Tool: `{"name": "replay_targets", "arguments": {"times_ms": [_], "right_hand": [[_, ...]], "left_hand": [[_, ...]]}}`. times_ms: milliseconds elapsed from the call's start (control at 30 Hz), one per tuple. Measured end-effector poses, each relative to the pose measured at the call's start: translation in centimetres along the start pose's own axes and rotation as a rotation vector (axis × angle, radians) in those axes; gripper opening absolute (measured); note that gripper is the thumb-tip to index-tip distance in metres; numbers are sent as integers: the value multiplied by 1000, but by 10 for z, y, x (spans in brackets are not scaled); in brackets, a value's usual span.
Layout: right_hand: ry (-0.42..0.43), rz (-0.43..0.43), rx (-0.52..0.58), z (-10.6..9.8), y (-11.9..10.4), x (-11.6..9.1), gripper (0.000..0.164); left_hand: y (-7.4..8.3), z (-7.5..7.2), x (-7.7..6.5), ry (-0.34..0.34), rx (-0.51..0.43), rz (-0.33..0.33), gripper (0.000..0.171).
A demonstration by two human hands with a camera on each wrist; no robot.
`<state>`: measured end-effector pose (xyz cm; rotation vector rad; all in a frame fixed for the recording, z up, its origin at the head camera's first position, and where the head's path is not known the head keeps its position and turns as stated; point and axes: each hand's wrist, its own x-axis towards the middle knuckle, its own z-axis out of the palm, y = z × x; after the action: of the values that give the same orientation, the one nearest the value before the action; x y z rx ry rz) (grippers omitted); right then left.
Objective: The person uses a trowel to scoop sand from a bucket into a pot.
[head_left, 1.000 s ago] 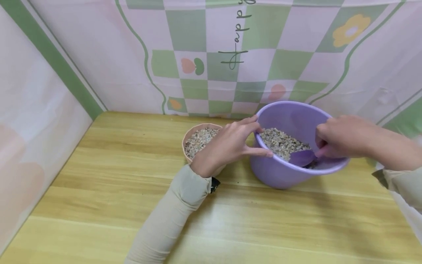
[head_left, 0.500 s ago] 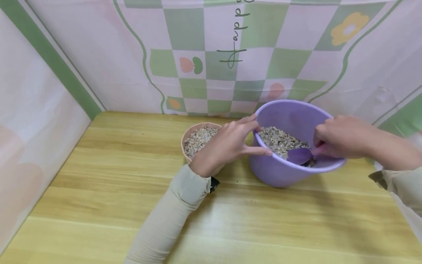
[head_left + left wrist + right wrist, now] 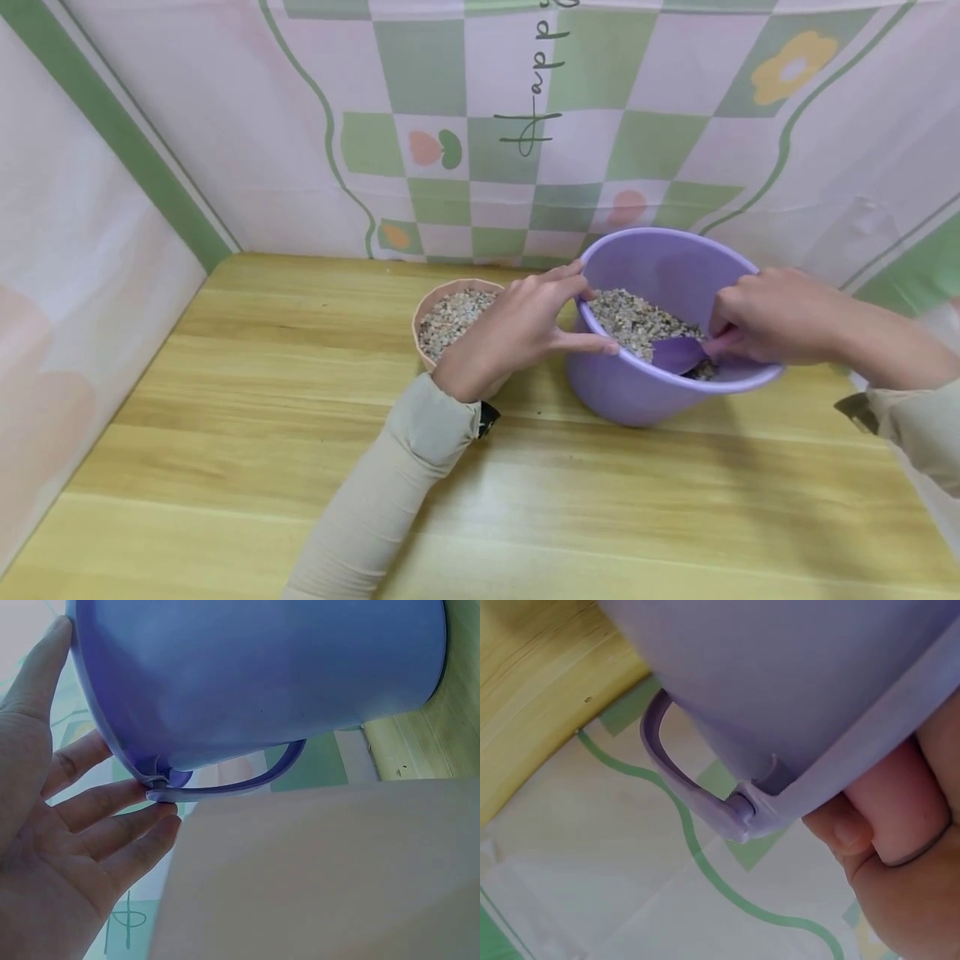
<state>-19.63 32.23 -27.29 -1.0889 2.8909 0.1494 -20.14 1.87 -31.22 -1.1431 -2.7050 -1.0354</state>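
Observation:
A purple bucket (image 3: 637, 400) stands on the wooden table with gravel (image 3: 637, 323) inside. My left hand (image 3: 517, 329) holds the bucket's left rim, thumb along the near side and fingers at the edge; the left wrist view shows its fingertips by the handle joint. With my right hand (image 3: 780, 317) I grip the pink handle (image 3: 904, 806) of a small shovel. Its purple blade (image 3: 677, 355) lies in the gravel near the front wall. Left of the bucket, a peach-coloured bowl (image 3: 422, 315) full of gravel is partly hidden behind my left hand and wrist.
The bucket's carrying handle (image 3: 255, 782) hangs down on its far side. Just behind the bucket and bowl rises a cloth backdrop (image 3: 435, 67) with green and white checks. A few stray grains dot the wooden table (image 3: 262, 400).
The shovel blade has shifted slightly left in the gravel, with my right hand moving along a little. The left hand stays on the rim, and the bowl has not moved.

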Motion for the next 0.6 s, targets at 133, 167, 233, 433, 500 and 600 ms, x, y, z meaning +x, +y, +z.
{"name": "replay_targets", "arguments": {"times_ms": [133,167,233,433,500,600], "right_hand": [[10,-12,9,0,1,-1,19],[11,-14,13,0,1,-1,19],[14,-19,17,0,1,-1,19],[15,-33,25,-1,3,-2,24],[12,-36,27,-1,3,-2,24],[1,-29,45,-1,4,-1,21]], "left_hand": [[0,0,0,8,-13,12,52],[0,1,0,13,-12,17,51],[0,0,0,15,-11,16,52],[0,0,1,15,-8,18,53],[1,1,1,10,-9,11,53],[1,0,1,8,-5,5,54]]}}
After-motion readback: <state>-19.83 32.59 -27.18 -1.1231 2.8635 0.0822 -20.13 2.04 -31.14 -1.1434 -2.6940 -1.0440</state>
